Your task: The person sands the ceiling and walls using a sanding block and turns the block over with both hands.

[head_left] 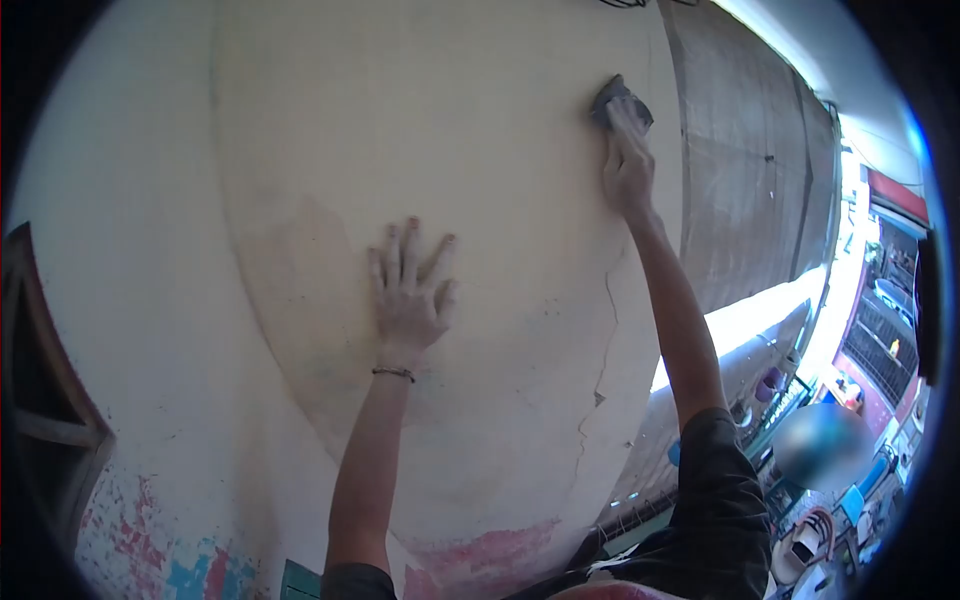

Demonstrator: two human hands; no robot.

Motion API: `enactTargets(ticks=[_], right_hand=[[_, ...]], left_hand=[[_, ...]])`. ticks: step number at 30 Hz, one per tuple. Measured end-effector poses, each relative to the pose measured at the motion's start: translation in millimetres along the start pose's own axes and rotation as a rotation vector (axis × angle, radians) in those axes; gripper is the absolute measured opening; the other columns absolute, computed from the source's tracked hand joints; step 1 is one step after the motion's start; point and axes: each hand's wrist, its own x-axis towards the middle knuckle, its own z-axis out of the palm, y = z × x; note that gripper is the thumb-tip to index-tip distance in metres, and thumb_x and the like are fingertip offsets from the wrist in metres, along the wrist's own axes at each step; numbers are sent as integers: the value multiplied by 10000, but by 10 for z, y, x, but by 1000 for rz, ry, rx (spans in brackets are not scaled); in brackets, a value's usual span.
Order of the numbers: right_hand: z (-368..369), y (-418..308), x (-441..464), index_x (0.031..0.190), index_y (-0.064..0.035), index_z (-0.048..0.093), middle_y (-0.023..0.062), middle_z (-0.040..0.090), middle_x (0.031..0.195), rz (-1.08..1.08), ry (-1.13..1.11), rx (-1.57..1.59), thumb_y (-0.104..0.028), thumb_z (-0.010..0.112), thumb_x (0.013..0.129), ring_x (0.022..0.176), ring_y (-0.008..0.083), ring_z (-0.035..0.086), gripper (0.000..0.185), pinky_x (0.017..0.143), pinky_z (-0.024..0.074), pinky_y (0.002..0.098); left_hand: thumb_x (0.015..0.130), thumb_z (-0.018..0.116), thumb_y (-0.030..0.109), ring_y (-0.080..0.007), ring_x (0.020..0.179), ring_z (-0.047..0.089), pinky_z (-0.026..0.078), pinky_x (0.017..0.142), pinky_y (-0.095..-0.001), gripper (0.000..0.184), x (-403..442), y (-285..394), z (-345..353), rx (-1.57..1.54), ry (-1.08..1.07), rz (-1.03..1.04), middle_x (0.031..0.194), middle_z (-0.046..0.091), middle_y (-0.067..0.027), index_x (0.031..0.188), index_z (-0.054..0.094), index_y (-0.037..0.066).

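My left hand (pixel 408 305) lies flat against the cream wall (pixel 480 160), fingers spread, holding nothing. A thin dark bracelet (pixel 393 374) circles that wrist. Higher up and to the right, my right hand (pixel 630 165) presses a dark grey piece of sandpaper (pixel 606 98) to the wall, close to its right edge. The fingers lie over the sheet and cover part of it. Below my right hand, a jagged crack (pixel 609 330) runs down the plaster. Brownish and greyish patches mark the surface around my left hand.
Right of the wall hangs a brown sheet covering (pixel 745 150), with bright light below it. Faded pink paint (pixel 490 548) shows low on the wall. A dark-framed opening (pixel 50 400) is at far left. Assorted household items (pixel 805 545) crowd the lower right.
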Motion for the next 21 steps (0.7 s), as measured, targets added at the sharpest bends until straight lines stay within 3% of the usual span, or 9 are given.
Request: enactTargets(ticks=[3, 9, 13, 15, 19, 21], right_hand=[[345, -35, 287, 1411, -33, 598, 164, 555, 1500, -51, -32, -143, 25, 531, 967, 1469, 385, 418, 453, 1227, 295, 546], [751, -430, 686, 1469, -80, 540, 130, 481, 1571, -538, -457, -15, 8, 541, 946, 1500, 319, 380, 530, 1262, 265, 497], [955, -153, 1239, 1432, -68, 581, 146, 527, 1527, -256, -113, -119, 19, 532, 930, 1465, 296, 444, 512, 1222, 348, 455], [1314, -254, 970, 1386, -61, 621, 177, 643, 1377, -487, -28, 44, 7, 551, 913, 1317, 306, 591, 483, 1095, 457, 446], [559, -130, 1027, 1400, -57, 603, 182, 576, 1460, 100, -243, -34, 34, 515, 930, 1371, 335, 541, 487, 1149, 427, 462], [290, 31, 890, 1394, -55, 604, 191, 585, 1440, 47, -230, -109, 29, 498, 941, 1325, 350, 566, 473, 1129, 437, 484]], left_hand=[[922, 594, 393, -428, 1560, 175, 94, 1250, -642, 630, 15, -27, 29, 3, 7, -9, 1686, 252, -181, 1536, 511, 275], [926, 585, 410, -431, 1560, 175, 90, 1247, -648, 647, -7, -36, 16, -9, -14, 11, 1690, 241, -181, 1550, 489, 269], [926, 582, 408, -430, 1559, 180, 99, 1246, -644, 641, -1, -67, 3, -21, -9, 17, 1687, 249, -182, 1544, 501, 257], [923, 582, 407, -429, 1559, 183, 106, 1246, -639, 641, 0, -52, 8, -13, -7, 23, 1685, 255, -182, 1541, 506, 254], [919, 584, 407, -425, 1559, 189, 115, 1250, -625, 641, 3, -52, -2, 15, -9, 36, 1682, 264, -182, 1537, 511, 253], [918, 584, 410, -423, 1559, 190, 116, 1252, -620, 642, 4, 9, 10, 14, -4, 31, 1683, 265, -180, 1537, 510, 256]])
